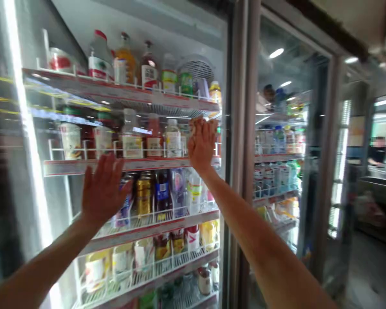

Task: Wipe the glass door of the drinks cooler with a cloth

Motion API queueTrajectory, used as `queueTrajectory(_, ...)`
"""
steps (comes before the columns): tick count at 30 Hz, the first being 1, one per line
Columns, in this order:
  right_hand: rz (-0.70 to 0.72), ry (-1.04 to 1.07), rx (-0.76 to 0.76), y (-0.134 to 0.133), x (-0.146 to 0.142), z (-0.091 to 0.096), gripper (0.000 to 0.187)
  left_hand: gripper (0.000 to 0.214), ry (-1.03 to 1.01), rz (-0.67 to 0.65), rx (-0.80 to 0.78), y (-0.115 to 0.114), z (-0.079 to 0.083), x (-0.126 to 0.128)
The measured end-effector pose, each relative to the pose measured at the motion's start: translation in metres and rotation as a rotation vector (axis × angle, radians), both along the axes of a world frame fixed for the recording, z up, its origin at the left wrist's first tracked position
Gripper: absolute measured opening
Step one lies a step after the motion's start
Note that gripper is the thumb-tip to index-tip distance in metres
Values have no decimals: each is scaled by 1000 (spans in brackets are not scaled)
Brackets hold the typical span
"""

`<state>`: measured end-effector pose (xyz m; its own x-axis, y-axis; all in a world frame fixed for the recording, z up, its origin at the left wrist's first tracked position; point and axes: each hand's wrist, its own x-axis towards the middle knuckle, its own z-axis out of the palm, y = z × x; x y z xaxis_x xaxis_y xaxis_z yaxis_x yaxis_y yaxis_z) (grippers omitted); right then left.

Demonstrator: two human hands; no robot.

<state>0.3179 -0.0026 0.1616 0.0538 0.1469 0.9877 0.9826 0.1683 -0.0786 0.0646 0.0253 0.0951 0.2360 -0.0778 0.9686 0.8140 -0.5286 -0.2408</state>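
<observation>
My right hand is raised against the glass door of a drinks fridge. Its fingers lie over a crumpled brownish cloth, pressed to the pane; most of the cloth is hidden behind the hand. Lower and to the left, my left hand is open with fingers stretched and the thumb apart, holding nothing. It is at or just before the same glass; whether it touches I cannot tell. Behind the pane stand bottles, cups and cans, among them a gold can.
Wire shelves with red-edged label strips cross the fridge. A metal frame post separates this door from a second glass door on the right. A bright light strip runs down the left. Far right, a person stands behind a counter.
</observation>
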Motion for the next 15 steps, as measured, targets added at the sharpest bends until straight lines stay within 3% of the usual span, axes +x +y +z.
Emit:
queueTrajectory(1, 45, -89, -9, 3, -4, -7, 56, 69, 18, 51, 21, 0, -6, -3)
queueTrajectory(5, 309, -783, -47, 5, -22, -37, 53, 65, 148, 225, 23, -1, -24, -22)
queueTrajectory(6, 316, -765, -14, 5, -25, -37, 51, 63, 183, 248, 13, -2, -28, -28)
queueTrajectory(9, 199, -193, 183, 11, -32, -29, 53, 60, 277, 268, -19, -6, -35, -43)
queueTrajectory(10, 196, -140, 188, 14, -37, -31, 54, 58, 298, 264, -39, -8, -37, -47)
queueTrajectory(11, 213, -161, 173, 17, -43, -38, 55, 57, 314, 258, -66, -10, -37, -51)
queueTrajectory(15, 411, -681, -37, 15, -67, -81, 44, 55, 355, 232, -204, -15, -40, -63)
